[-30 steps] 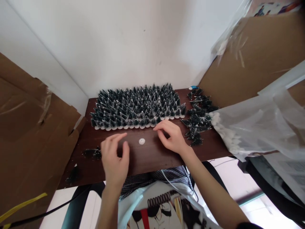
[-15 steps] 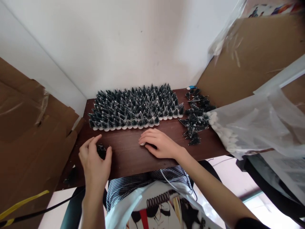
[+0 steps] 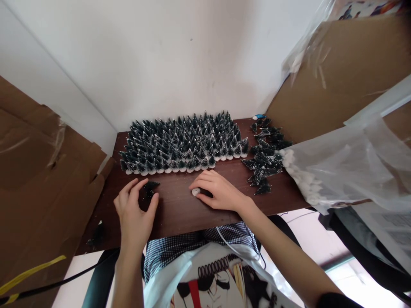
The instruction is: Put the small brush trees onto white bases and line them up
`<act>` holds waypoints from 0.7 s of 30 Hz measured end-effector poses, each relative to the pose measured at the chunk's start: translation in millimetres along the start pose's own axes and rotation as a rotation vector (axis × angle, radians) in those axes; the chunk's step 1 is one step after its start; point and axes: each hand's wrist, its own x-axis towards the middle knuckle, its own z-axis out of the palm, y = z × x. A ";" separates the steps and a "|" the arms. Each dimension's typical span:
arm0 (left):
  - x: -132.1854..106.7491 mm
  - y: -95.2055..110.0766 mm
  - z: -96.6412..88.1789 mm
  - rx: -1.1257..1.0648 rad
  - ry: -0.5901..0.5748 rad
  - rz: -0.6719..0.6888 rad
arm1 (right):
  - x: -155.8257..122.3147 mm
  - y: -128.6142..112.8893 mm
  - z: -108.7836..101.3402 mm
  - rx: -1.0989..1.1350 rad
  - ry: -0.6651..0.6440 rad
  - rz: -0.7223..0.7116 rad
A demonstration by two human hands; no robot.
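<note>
My right hand (image 3: 220,191) pinches a small white round base (image 3: 195,192) between thumb and fingertips, low over the dark wooden table (image 3: 175,214). The base's flat face, with a dark spot in its middle, shows toward me. To the left, my left hand (image 3: 135,207) has its thumb and forefinger spread. A dark green miniature bottle-brush tree (image 3: 151,185) lies on its side by those fingertips; part of it is hidden. Behind both hands stand packed rows of snow-tipped miniature trees (image 3: 180,143) on white bases.
Loose miniature trees (image 3: 265,160) are heaped at the right, beside a clear plastic bag (image 3: 337,167) with white bases (image 3: 302,179) in it. Another tree (image 3: 96,233) lies at the front left. Cardboard (image 3: 41,171) flanks the left side, a cardboard box (image 3: 349,64) the right. A wall closes the back.
My left hand has moved right and slightly forward, and more of the tree by its fingertips shows. In my right hand the white base has turned its flat face toward me.
</note>
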 end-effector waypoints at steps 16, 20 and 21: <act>4.9 5.3 6.8 -0.049 0.006 0.008 | 1.2 0.0 -0.2 0.034 0.010 0.046; 4.9 12.2 7.9 -0.087 0.040 0.053 | 0.9 0.4 -0.5 0.019 0.005 0.048; 4.5 15.3 8.5 -0.119 0.046 0.065 | 0.7 0.4 -0.6 0.015 0.007 0.050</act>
